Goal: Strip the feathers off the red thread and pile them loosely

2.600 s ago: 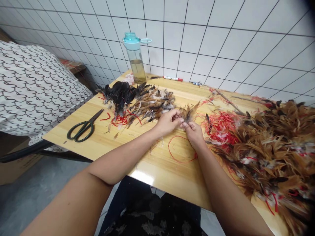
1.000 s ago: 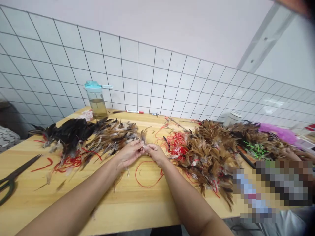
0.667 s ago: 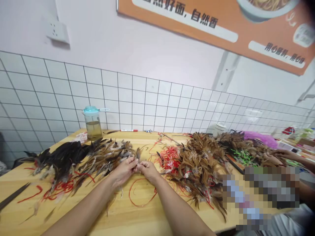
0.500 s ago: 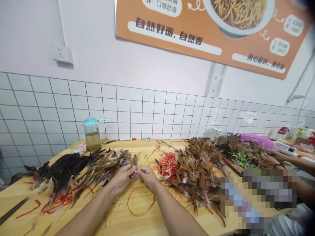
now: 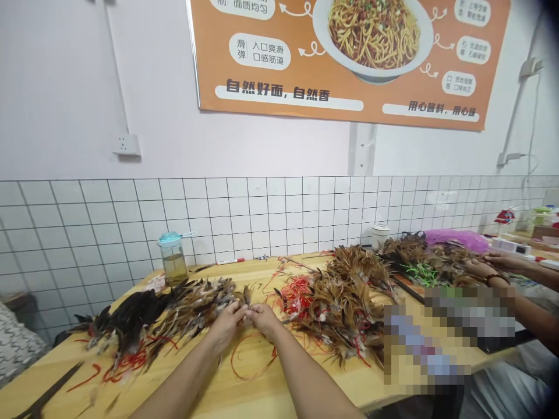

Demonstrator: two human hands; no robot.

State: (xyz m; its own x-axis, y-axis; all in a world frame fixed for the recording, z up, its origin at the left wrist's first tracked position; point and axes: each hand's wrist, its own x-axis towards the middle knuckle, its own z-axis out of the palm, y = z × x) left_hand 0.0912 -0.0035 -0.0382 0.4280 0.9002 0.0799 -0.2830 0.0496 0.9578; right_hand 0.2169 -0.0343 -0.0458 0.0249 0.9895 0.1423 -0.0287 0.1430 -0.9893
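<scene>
Long pale wooden table [image 5: 248,391] pushed up against a white tiled wall [image 5: 279,215], with plain wall above it, a big orange noodle poster [image 5: 345,58] and a wall socket [image 5: 126,144]. Container-wise there's a clear bottle [image 5: 173,258] with a teal lid at the back, its lower part holding yellowish liquid, and a small white lidded jar [image 5: 379,235] further along by the tiles; can't tell what's in that one. A red marker [image 5: 230,261] lies between them. The table is buried in feathers: a black pile [image 5: 131,317] on the left, a mixed brown pile [image 5: 198,302] next to it, and a big brown heap [image 5: 345,297] on the right with a tangle of red strings [image 5: 297,289] at its edge. Scissors [image 5: 48,396] sit near the front left corner. The left hand [image 5: 227,323] and right hand [image 5: 262,317] meet in the middle, fingers curled in, both pinching the small feather bundle [image 5: 247,295] between their fingertips just above the table, with a loose red string loop [image 5: 244,364] lying under the wrists. Far right, another person's hand [image 5: 483,269] rests in more feathers.
</scene>
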